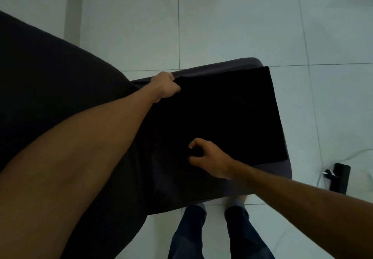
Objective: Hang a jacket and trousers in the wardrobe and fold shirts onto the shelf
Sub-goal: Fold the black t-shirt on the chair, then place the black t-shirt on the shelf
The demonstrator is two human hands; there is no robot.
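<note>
I am pinching the folded black shirt [222, 115] on the sofa seat [268, 170] with left hand [166, 87] and right hand [205, 157], both clamped on cloth, and I am risking the fold slipping open if either pinch catches only the top layer.

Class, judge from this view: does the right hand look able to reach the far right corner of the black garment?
Probably yes: the right hand grips the black garment's near edge, and nothing lies between it and that corner.

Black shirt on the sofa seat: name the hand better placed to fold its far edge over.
Left. The left hand already grips the black shirt at its far edge.
</note>
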